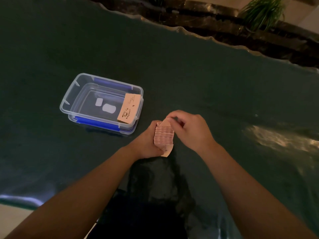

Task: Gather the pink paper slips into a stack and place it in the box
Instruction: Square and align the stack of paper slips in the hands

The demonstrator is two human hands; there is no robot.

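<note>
A thick stack of pink paper slips (164, 136) stands on edge between both hands, just above the dark table. My left hand (148, 144) cups the stack from the left and below. My right hand (189, 128) pinches its top end from the right. To the left sits a clear plastic box (69, 104) with blue clips, open, without a lid. Inside it, one pink slip with a coffee-cup print (128, 108) leans against the right wall.
The dark green table (207, 83) has a wavy far edge. Beyond it are a dark stone ledge and a green plant (262, 12). Two white labels (105, 106) show on the box's floor. A bright reflection lies at the right.
</note>
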